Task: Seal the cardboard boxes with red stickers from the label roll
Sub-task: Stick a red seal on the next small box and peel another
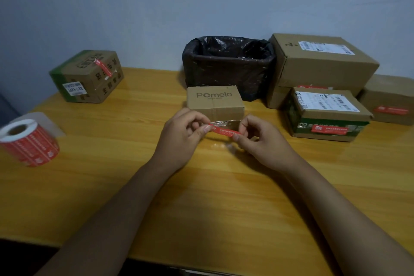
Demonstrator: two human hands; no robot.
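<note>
black-lined bin [228, 67], wooden table [201, 197], pale wall [156, 6]

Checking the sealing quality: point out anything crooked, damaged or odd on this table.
The red sticker on the far-left box sits diagonally and looks wrinkled, unlike the level one on the green-printed box. The label roll lies tilted. The sticker pinched between left hand and right hand looks intact.
</note>
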